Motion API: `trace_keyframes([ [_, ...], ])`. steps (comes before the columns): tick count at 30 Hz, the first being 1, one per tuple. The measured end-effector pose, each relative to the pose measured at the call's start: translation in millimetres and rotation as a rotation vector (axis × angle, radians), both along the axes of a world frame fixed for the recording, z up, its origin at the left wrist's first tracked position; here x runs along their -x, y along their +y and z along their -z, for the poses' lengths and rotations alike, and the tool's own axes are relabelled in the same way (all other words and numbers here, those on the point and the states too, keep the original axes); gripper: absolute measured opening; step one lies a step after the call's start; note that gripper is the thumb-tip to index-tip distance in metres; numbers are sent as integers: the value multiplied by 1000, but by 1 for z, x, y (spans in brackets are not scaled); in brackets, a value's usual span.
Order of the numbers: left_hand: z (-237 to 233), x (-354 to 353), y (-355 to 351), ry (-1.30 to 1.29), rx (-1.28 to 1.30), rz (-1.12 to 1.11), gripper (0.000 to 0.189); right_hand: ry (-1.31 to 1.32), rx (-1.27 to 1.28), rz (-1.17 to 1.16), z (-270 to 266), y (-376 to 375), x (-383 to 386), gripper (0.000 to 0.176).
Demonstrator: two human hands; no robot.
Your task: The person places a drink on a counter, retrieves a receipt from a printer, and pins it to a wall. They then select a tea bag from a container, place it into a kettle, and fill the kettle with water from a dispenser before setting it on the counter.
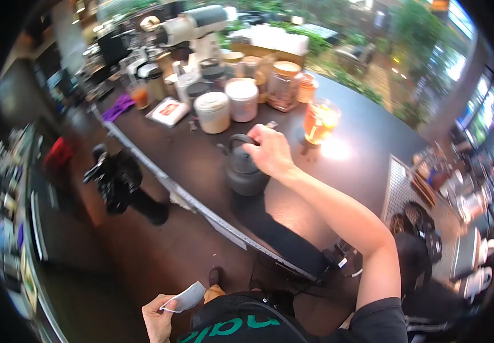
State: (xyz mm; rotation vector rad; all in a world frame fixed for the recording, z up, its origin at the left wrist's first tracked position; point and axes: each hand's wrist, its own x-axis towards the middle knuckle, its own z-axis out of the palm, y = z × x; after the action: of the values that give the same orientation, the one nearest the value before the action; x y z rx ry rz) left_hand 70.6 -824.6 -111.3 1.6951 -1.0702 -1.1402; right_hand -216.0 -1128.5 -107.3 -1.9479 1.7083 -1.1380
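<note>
My right hand [270, 151] reaches out over the dark counter [367, 143] and grips the handle of a dark grey kettle [241, 174] that stands on the counter. Just beyond it stands a glass of amber tea [320, 121]. My left hand [158, 317] is low, near my body, holding a folded grey face mask [185, 297] by its strap.
Several white and glass jars [232, 100] and a grinder [192, 28] crowd the far end of the counter. A red-and-white packet [168, 111] and purple cloth [118, 106] lie at left. A perforated drain tray [398, 186] with tools is at right. Below, black equipment [121, 183] sits on the brown floor.
</note>
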Motion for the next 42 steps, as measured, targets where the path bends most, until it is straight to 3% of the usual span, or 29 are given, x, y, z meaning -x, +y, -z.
trace_keyframes([
  [6,10,-44,-90,74,41,347,16,46,27,119,-14,9,-11,23],
  [7,13,-50,-102,90,38,398,15,71,-74,105,-16,12,-9,30],
  [11,9,-46,-140,111,-54,585,14,289,253,224,-34,83,-22,51],
  [14,13,-19,-149,119,-35,749,13,142,225,169,-34,162,-36,42],
  [17,22,16,-149,-32,154,1142,10,13,124,135,-30,217,-46,28],
  [19,16,61,-140,-141,554,1417,8,-38,122,27,-25,227,-52,23],
  [20,13,80,-135,-135,635,1512,8,15,141,-46,-27,224,-57,23],
  [22,17,114,-119,-120,680,1655,8,172,129,-237,-26,209,-78,26],
  [25,26,156,-96,-103,659,1812,9,-102,4,-506,-12,181,-118,40],
  [26,30,169,-89,-90,636,1863,9,-17,-136,-625,-17,174,-126,48],
  [28,38,191,-77,-72,611,1935,10,-119,-418,-786,-16,174,-142,54],
  [30,45,202,-69,-52,584,1980,11,-11,-464,-1009,-58,188,-133,55],
  [32,52,210,-65,-33,547,2013,11,-155,-459,-1110,-65,194,-141,60],
  [34,59,214,-63,-4,520,2030,12,-509,-431,-1045,-51,195,-160,69],
  [35,63,214,-62,9,505,2029,13,-377,-436,-1119,-69,195,-155,53],
  [41,79,212,-62,45,436,2029,16,-171,-550,-1211,-35,178,-121,64],
  [42,81,211,-62,47,425,2028,16,-299,-431,-1161,-20,183,-111,64],
])
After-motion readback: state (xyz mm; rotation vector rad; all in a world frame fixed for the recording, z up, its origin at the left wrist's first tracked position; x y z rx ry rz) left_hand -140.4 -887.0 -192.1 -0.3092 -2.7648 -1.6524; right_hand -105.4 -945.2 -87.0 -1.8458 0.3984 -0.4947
